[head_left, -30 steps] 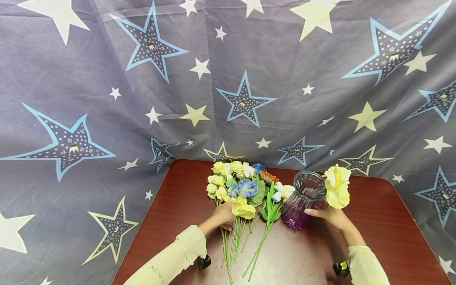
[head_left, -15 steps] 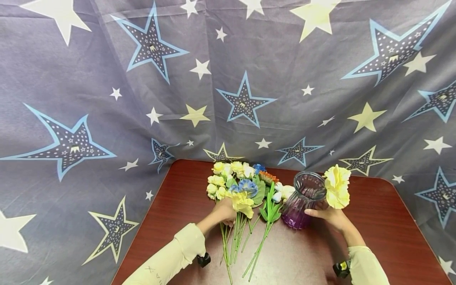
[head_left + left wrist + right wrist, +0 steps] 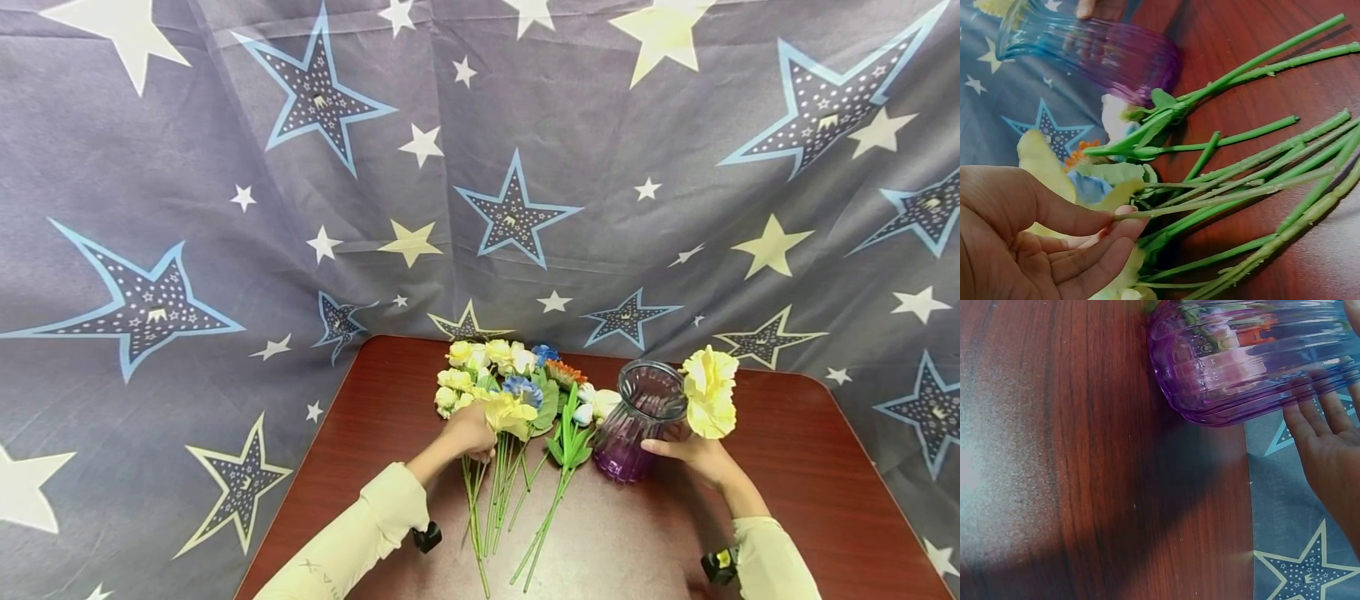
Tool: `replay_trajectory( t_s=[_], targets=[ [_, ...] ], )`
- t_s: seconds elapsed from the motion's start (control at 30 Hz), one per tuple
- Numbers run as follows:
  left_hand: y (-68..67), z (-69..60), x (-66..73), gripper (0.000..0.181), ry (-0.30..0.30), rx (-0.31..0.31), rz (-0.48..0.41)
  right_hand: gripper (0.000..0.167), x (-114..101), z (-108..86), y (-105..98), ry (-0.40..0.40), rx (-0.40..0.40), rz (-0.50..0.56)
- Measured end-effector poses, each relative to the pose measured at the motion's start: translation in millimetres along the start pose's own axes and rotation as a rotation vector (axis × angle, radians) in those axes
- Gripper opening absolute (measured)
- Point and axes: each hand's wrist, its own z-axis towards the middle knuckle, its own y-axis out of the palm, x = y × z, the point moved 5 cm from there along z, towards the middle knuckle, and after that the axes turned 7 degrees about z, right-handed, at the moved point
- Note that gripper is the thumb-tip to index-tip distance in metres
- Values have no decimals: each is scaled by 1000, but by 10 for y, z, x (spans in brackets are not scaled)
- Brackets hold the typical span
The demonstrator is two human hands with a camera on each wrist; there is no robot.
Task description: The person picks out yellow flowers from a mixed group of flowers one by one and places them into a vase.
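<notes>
My left hand [image 3: 471,431] pinches the thin stem [image 3: 1222,199] of a yellow flower between thumb and fingertips, as the left wrist view shows. Its bloom [image 3: 508,413] hangs over the other flowers and partly covers a blue flower [image 3: 522,389]. With spread fingers and thumb, my right hand [image 3: 693,457] grips a ribbed glass vase [image 3: 637,433], clear at the top and purple at the base. Another yellow bloom [image 3: 709,392] stands at the vase's right rim; its stem cannot be made out. The right wrist view shows fingers [image 3: 1333,412] curving round the vase wall.
Pale yellow and white flowers [image 3: 456,380] lie at the back left of the brown table [image 3: 795,500]. An orange flower [image 3: 566,372] and white buds with green leaves [image 3: 572,442] lie left of the vase. Behind the table hangs a star-patterned cloth [image 3: 510,150].
My left hand has risen a little and shifted slightly left, and the yellow flower has moved with it over the blue one. My right hand and the vase have stayed put.
</notes>
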Motion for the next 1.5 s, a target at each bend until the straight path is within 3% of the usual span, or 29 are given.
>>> replay_trajectory(
  t_s=[0.27,0.67,0.93,1.07,1.17,1.3,1.5],
  targets=[
    [-100,29,52,27,14,23,35,83,1,0,1,1,-2,-15],
    [-227,37,136,31,64,32,-12,86,-6,-5,7,10,0,-10],
    [-291,35,183,46,103,60,-36,85,7,-5,0,18,8,-29],
    [-356,28,207,41,119,93,-21,84,7,-7,2,19,9,-33],
    [-403,29,230,34,126,105,-66,85,4,-8,6,14,6,-33],
    [-455,38,269,25,122,106,-113,85,-2,-9,3,12,5,-25],
    [-532,50,349,15,124,111,-117,85,-15,-8,9,11,3,-14]
  ],
)
